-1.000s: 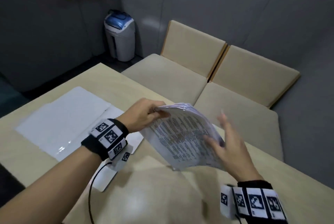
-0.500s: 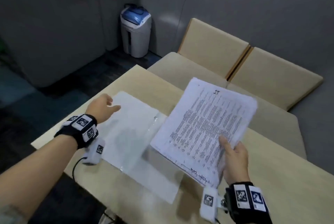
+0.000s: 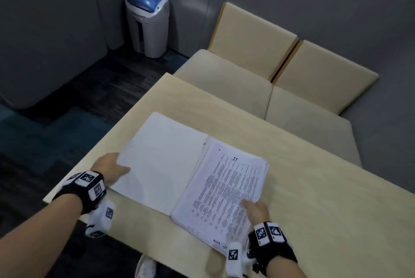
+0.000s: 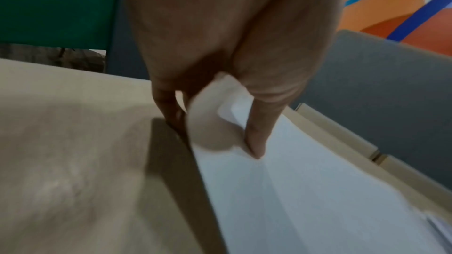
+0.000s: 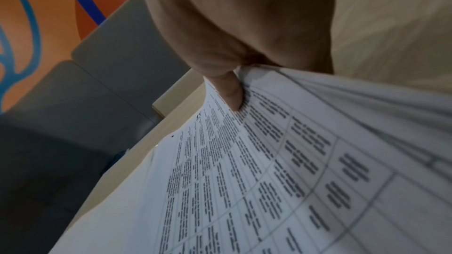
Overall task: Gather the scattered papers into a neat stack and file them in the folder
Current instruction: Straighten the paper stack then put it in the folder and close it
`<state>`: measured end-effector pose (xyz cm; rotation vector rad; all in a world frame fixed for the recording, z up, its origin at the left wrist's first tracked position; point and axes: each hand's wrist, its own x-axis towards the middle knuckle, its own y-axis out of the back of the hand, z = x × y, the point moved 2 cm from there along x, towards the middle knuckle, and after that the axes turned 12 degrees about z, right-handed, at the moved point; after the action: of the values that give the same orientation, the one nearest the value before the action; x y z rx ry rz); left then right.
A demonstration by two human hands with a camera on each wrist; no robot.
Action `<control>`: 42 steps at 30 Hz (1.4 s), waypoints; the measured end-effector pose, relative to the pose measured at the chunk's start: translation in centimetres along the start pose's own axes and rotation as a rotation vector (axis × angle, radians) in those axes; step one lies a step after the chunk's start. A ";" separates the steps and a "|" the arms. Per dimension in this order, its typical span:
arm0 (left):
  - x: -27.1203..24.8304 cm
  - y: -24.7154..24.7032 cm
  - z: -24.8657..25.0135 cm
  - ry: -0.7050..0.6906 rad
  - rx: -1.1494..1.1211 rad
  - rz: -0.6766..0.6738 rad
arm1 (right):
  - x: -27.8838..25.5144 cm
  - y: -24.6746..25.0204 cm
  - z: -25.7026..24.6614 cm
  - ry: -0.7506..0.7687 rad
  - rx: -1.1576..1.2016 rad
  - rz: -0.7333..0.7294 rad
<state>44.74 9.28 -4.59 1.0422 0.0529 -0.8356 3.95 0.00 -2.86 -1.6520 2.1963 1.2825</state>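
open white folder (image 3: 161, 161), printed paper stack (image 3: 226, 190) (squared) on right half

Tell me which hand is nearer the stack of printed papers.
Right. The right hand pinches the stack of printed papers at its near corner; the left hand holds the folder cover beside it.

Bare forearms, each wrist in a black band (image 3: 83, 190) carrying white square-patterned marker blocks (image 3: 268, 234).

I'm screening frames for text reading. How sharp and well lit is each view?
Head view: dim, printed lines on the paper stack visible but unreadable. Left wrist view: motion-blurred table, dark shadow beside the folder. Right wrist view: strong wide-angle curvature, near text smeared.
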 end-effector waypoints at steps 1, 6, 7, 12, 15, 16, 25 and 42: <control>-0.3 0.3 0.4 -0.029 -0.081 -0.031 | 0.4 0.0 -0.1 0.001 -0.017 0.019; -2.9 3.5 4.8 -0.194 -0.367 -0.250 | 0.9 0.1 -0.3 -0.011 -0.055 0.092; -4.0 4.1 6.0 -0.217 -0.399 -0.320 | 1.1 0.1 -0.5 -0.003 -0.065 0.112; -9.6 3.9 12.1 -0.285 -0.409 -0.575 | 2.0 0.2 -1.4 -0.013 -0.101 0.141; -11.9 1.1 15.0 -0.346 -0.418 -0.714 | 2.5 0.7 -1.8 -0.004 -0.105 0.141; -11.8 -0.3 15.5 -0.346 -0.441 -0.682 | 2.6 1.0 -1.9 -0.019 -0.097 0.137; -8.8 -12.8 14.5 -0.252 0.124 -0.213 | 6.2 2.9 -0.9 -0.280 0.336 -0.023; -9.1 -13.6 12.5 -0.228 0.079 -0.222 | 8.2 2.5 -0.3 0.078 0.077 -0.406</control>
<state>25.61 1.68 -4.28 1.0208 -0.0590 -1.1616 -1.31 -6.08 -5.72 -2.0085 1.7884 1.0261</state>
